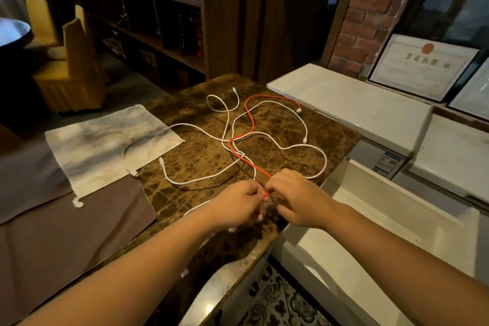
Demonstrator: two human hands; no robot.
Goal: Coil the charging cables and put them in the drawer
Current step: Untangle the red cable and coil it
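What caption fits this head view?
Both hands pinch the red cable's near end amid tangled white cables on a marble tabletop.

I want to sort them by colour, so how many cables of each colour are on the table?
red cable: 1
white cables: 3, as best I can trace the tangle
total: 4

The near end of the red cable (250,124) hides between the fingers of the left hand (239,202) and right hand (296,197).
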